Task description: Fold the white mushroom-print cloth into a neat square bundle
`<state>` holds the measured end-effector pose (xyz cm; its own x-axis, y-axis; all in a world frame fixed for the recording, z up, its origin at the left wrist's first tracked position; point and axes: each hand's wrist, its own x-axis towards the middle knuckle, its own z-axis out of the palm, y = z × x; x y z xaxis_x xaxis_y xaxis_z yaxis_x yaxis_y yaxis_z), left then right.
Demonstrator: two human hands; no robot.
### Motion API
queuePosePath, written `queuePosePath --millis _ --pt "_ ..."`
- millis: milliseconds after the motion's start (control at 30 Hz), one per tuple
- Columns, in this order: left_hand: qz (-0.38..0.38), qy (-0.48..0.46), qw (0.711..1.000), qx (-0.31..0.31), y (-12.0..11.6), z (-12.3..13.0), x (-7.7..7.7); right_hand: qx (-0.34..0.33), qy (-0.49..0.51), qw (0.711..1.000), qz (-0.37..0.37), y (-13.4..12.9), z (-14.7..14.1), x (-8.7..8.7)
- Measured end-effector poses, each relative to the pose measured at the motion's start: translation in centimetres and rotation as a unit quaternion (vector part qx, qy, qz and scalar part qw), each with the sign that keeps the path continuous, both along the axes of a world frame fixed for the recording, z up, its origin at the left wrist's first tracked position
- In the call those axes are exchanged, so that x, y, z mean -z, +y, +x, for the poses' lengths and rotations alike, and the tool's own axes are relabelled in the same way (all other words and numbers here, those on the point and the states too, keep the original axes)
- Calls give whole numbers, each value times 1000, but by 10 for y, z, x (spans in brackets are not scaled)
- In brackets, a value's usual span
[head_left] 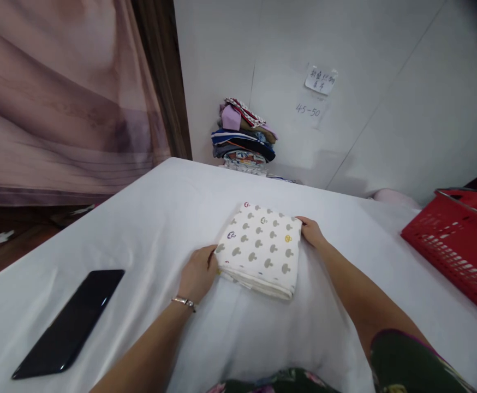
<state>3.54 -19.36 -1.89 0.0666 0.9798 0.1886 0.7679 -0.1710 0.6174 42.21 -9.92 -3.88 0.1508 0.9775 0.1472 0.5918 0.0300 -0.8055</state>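
Observation:
A folded white cloth (258, 245) printed with grey mushrooms, and a few purple, red and yellow ones, lies on the white-covered table (160, 218). Its layered fold edge faces me. My left hand (198, 272), with a bracelet at the wrist, grips the cloth's left edge, thumb near the corner. At the far right corner my right hand (311, 231) pinches the cloth between its fingers. Parts of the fingers of both hands are hidden behind or under the fabric.
A black phone-like slab (72, 322) lies at the left. To the right stands a red plastic basket (455, 240). Beyond the table's far edge, a stack of folded clothes (244, 136) rests against the wall with handwritten notes (320, 80). A pink curtain (66, 98) hangs at left.

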Motion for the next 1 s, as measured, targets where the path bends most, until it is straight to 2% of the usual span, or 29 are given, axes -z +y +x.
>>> queuePosePath --millis 200,333,400,467,533,600,700,800,867,933,1000 --pt "-5 -3 1000 1 1 1 -1 13 -18 1000 -11 -6 -4 -8" --pt "-4 2 1000 -4 0 1 0 71 -29 997 -12 -18 -8 -18" --pt "-2 5 1000 -2 -1 1 0 93 -58 994 19 -33 -19 -22" --pt "3 10 1000 -2 -1 1 0 62 -127 988 60 -55 -37 -22" --pt "3 13 1000 -5 -1 2 0 -22 -211 975 65 -79 -59 -21" --pt "-2 13 1000 -7 -2 3 0 -89 -263 961 14 -99 -77 -19" --pt "-9 5 1000 -5 -2 4 -1 -111 -270 955 -53 -113 -92 -22" --pt "-18 -21 1000 -8 -3 3 -3 -79 -210 974 -18 -120 -93 -31" --pt "-26 -49 998 -24 -2 2 -5 -32 -124 992 22 -128 -91 -37" --pt "-34 -74 996 -45 -2 1 -7 37 9 999 13 -142 -89 -41" --pt "-41 -83 994 -56 -3 1 -10 108 184 977 -30 -159 -87 -41"
